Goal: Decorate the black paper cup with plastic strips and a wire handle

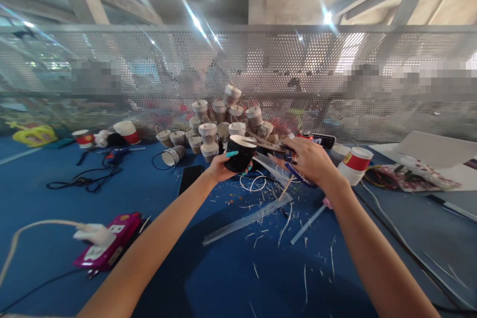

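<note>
Tilted in front of me is a cup (pixel 240 157) with a black-covered outside and a pale inside. My left hand (pixel 220 168), with turquoise nails, is wrapped around it from the left and below. On the other side my right hand (pixel 312 158) is closed on scissors with blue handles (pixel 296 173); their blades, partly hidden, point toward the cup's rim. Whether the blades touch the cup I cannot tell. Behind the cup rises a stack of small grey-white bucket-shaped cups (pixel 207 131) with thin loop handles.
Clear plastic sticks (pixel 242 222) and white thread scraps lie on the blue table (pixel 208 278). At left are a purple power strip (pixel 108 243) and black cable (pixel 80 181). Red-and-white paper cups (pixel 356 164), a can (pixel 305 134) and a plastic bag (pixel 417 176) stand right. A perforated screen (pixel 149 49) runs behind.
</note>
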Motion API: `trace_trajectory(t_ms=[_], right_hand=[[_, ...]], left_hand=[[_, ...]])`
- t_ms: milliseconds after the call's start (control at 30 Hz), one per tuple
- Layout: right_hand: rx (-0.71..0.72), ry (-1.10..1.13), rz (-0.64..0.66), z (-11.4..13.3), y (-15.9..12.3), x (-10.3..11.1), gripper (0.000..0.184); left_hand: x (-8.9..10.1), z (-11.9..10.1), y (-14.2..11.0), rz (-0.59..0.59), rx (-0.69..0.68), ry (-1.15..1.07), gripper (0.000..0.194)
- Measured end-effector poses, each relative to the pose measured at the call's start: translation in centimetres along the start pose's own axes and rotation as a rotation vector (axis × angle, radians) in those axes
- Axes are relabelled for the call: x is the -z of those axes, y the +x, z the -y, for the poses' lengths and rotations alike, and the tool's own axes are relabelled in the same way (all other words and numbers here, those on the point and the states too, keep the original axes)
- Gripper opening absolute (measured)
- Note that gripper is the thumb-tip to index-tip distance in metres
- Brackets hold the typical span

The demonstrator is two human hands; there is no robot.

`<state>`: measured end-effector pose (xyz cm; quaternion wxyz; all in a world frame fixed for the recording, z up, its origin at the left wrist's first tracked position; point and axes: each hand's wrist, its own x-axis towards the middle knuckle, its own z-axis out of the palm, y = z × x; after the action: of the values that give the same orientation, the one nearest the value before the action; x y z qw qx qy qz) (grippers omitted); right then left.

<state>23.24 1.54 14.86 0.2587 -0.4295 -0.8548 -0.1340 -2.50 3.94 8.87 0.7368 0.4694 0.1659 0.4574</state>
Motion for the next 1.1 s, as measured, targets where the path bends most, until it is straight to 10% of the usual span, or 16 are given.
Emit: trace_trajectory(t_ms=[567,900,1100], right_hand=[[-0.204,-0.127,0.069,-0.6,0.0,0.3,0.051],[-0.267,-0.092,0.137,-0.7,0.2,-0.1,0.049],[-0.194,0.010,0.137,-0.7,0.3,-0.4,0.042]], left_hand=[[-2.5,-0.2,0.5,-0.099,-0.146,0.388,0.075],[-3.5,0.7,1.4,-0.599,-0.370,0.893,0.074],[-4.8,0.5,1.2,-0.524,-0.201,0.510,0.062]])
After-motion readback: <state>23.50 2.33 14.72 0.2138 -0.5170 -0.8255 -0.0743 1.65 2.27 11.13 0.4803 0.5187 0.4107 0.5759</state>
